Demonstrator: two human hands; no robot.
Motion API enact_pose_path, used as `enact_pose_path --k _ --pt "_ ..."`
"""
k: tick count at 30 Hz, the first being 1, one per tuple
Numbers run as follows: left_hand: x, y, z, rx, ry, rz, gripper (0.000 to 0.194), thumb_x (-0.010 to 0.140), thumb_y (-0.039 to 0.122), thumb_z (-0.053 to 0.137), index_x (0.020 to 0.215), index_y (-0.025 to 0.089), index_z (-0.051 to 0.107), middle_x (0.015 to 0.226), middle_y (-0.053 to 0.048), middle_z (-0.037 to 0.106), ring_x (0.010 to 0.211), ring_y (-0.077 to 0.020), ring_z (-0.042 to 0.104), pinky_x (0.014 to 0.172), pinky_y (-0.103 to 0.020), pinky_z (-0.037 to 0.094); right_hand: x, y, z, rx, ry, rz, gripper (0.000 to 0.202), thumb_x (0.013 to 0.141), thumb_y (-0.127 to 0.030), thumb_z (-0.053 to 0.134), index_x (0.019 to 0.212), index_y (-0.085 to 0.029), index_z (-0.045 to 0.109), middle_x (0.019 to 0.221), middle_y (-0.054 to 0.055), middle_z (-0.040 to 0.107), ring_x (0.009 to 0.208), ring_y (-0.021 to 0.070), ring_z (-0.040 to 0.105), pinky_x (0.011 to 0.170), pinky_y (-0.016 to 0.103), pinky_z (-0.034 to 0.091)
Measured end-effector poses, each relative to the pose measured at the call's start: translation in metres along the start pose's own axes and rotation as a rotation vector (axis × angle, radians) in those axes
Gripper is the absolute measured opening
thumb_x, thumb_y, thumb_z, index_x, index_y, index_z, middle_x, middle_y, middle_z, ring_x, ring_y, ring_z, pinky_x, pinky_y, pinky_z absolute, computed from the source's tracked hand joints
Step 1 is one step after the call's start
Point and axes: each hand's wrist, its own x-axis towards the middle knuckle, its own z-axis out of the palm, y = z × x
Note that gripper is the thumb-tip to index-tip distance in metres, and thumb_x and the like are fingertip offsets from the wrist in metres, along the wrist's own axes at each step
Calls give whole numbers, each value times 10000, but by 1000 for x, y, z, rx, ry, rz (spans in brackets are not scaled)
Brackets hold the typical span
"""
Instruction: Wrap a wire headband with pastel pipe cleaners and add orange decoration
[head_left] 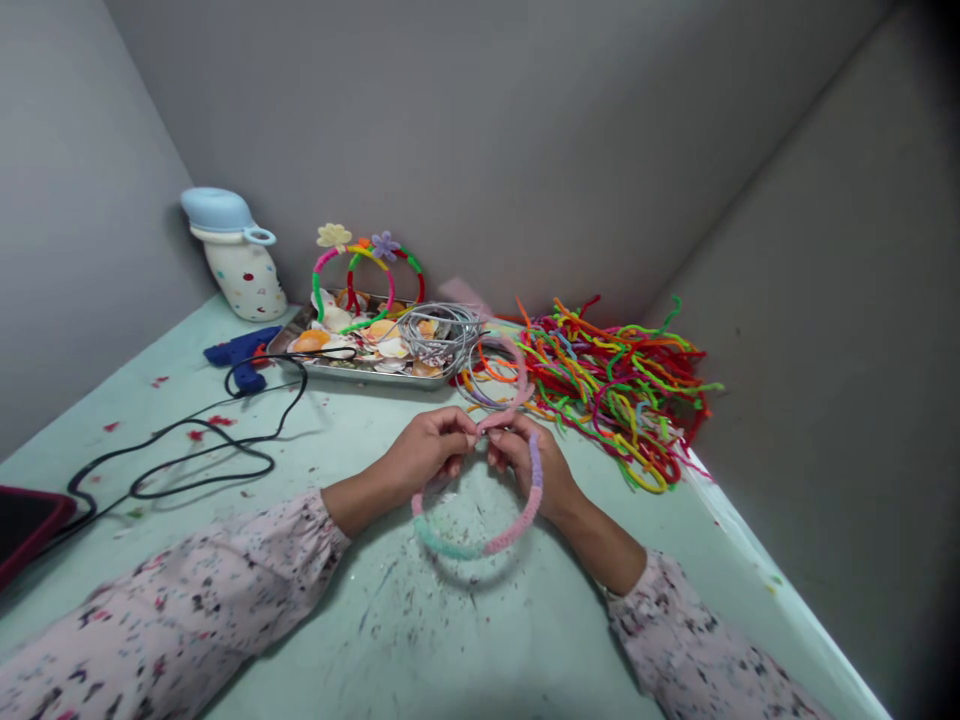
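Note:
Between my hands is a ring (452,549) wrapped in fuzzy pink, mint and lilac sections, its lower part hanging toward me above the table. My left hand (426,452) pinches the ring's far side, fingers closed. Close beside it, my right hand (541,468) is closed at the same spot, thumb and fingertips together. A pink pipe cleaner (517,372) rises from between the fingertips and curves up and back in a loop. Fingers partly hide where the pipe cleaner meets the ring.
A metal tray (360,376) holds shells, coiled grey wire (442,335) and two flowered rings (390,272). Loose pipe cleaners (622,385) are heaped right. Leftward are a blue glue gun (244,350), black cable (202,490), bottle (244,275) and red-edged device (30,530). Walls bound the table.

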Motion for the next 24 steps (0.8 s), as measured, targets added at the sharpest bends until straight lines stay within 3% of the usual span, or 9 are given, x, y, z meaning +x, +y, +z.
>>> enact_pose_path --k 8,19,24 --pt "2 -2 -1 2 24 10 149 734 242 572 865 173 557 490 61 482 362 -51 394 353 -154 255 -2 -2 0 -23 8 11 167 789 -293 560 893 -166 593 552 -34 541 495 101 479 493 225 374" --pt "0 3 1 -34 34 -23 98 724 208 580 807 166 550 434 71 478 325 -42 381 347 -142 267 -4 -11 2 -110 22 9 170 792 -303 551 879 -168 609 534 -30 532 483 111 469 481 239 369" --pt "1 0 2 -28 40 31 125 732 231 595 828 169 546 467 63 499 369 -52 423 356 -142 278 -3 -12 2 -98 18 14 176 796 -305 546 894 -170 604 524 -32 527 475 110 459 480 238 365"
